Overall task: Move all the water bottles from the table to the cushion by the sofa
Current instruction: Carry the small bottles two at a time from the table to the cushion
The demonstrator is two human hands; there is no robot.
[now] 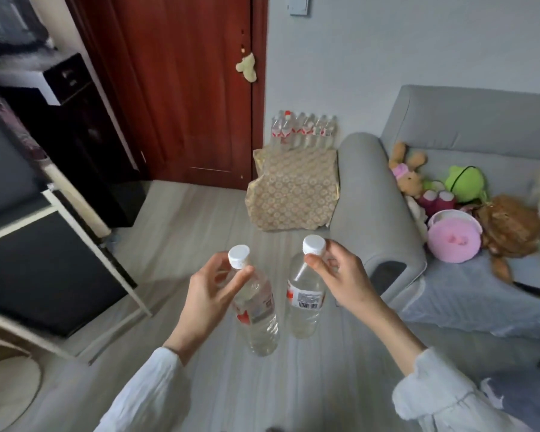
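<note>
L hand (pixel 209 294) pinches the neck of one water bottle (pixel 256 310) just under its white cap (pixel 239 256); body hangs below and right of the fingers. R hand (pixel 343 282) grips a second bottle (pixel 304 300) at the neck the same way, cap (pixel 314 244) above the thumb, body down-left of the palm. Both held over the floor, close together. Ahead, well past both grips: patterned cushion (pixel 293 191) touching the grey sofa (pixel 371 194) arm, w/ a row of bottles (pixel 304 130) behind it by the wall.

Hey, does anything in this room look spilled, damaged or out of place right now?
Nothing spilled. The patterned cushion looks crumpled, its front edge ragged. Both bottles are capped: one in the left hand, one in the right hand.
</note>
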